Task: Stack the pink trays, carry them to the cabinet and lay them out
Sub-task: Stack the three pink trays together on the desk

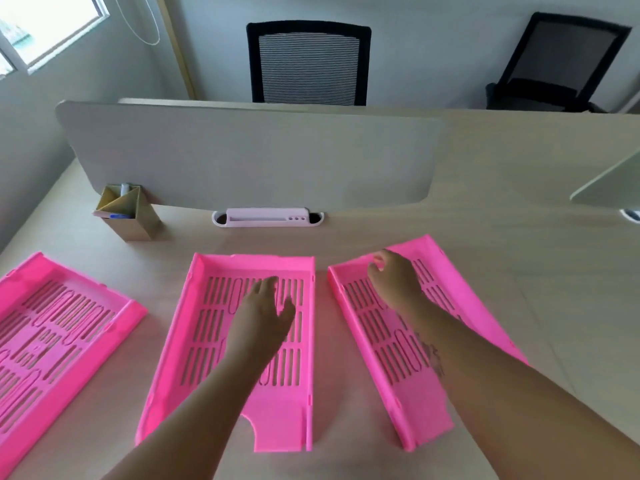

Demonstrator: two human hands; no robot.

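Three pink trays are lying side by side on the pale wooden counter [519, 271], none of them stacked. The middle tray [221, 341] is lying straight in front of the person. The left tray [52, 327] is turned at an angle and is partly cut by the edge of the picture. The right tray [384, 362] is also turned, and its right side is looking raised from the counter.

The left hand [263, 313] is hovering over, or maybe resting on, the slotted bottom of the middle tray; its fingers are spread and it is holding nothing. The right hand [394, 278] is reaching over the far end of the right tray, with the fingers curled near the far wall. It is not possible to tell if they are already gripping it.

Behind the trays, a grey divider panel [249, 157] is standing on the counter. A cardboard pen holder [130, 213] is sitting near its left end, and a white cable slot cover [266, 216] is lying at its base. Two black mesh chairs [308, 64] are standing behind the panel.
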